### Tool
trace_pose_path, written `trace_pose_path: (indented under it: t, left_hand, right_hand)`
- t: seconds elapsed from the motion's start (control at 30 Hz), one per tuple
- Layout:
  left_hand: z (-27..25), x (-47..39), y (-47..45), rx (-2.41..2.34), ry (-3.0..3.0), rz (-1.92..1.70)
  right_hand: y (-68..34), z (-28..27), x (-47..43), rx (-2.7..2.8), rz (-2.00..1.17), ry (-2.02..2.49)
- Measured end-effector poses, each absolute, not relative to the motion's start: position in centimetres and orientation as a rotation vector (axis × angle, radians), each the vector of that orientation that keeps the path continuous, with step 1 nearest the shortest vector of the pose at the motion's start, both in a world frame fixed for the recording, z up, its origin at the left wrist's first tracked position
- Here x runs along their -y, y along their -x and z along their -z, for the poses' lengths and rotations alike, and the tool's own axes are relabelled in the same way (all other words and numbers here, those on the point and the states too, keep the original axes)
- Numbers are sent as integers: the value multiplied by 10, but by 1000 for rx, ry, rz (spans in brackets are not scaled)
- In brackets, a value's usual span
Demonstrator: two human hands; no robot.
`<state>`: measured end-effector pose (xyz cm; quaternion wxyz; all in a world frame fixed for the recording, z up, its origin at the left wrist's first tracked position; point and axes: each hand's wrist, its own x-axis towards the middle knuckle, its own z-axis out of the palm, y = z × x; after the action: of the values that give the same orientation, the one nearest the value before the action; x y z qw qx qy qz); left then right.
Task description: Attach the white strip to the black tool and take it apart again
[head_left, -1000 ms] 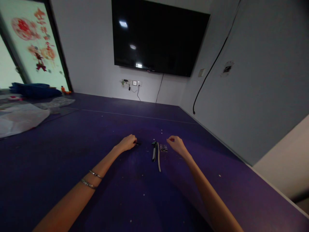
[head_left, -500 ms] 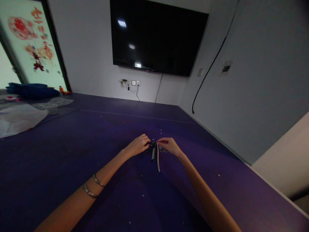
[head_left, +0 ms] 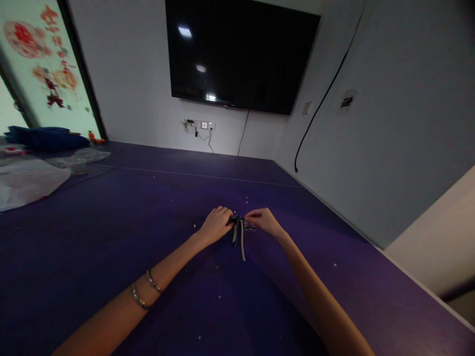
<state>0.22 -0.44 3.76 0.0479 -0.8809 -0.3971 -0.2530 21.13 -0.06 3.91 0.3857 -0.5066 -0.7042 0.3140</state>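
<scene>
Both hands pinch a small dark piece, fingertips near each other but apart.

The left hand (head_left: 218,225) grips the left end of the dark piece (head_left: 238,218), and the right hand (head_left: 262,221) pinches its right end; how firmly, I can't tell. Keeping both grips light and level would hold the piece steady without bending it, and spreading the fingertips slightly would leave its middle in sight. Just below, between the hands, lie a dark strip with a grey face (head_left: 234,236) and a longer pale strip (head_left: 243,247); wrists kept low and wide should avoid brushing either. A small printed item (head_left: 250,227) sits under the right fingertips, so that hand is best kept slightly raised. All rest on a purple surface (head_left: 178,306), with white specks (head_left: 247,200) just beyond the hands.
</scene>
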Motion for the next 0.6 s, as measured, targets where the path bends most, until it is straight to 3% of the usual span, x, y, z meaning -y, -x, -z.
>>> trace_pose_path:
  t: [0.2,0.6]
  left_hand:
    - [-26,16,-16,1700,2814,480]
    - [-16,24,-32,1701,2699,405]
  right_hand:
    - [-243,-15,-13,1710,-544,1482]
    - [-237,-4,-12,1820,-504,1507]
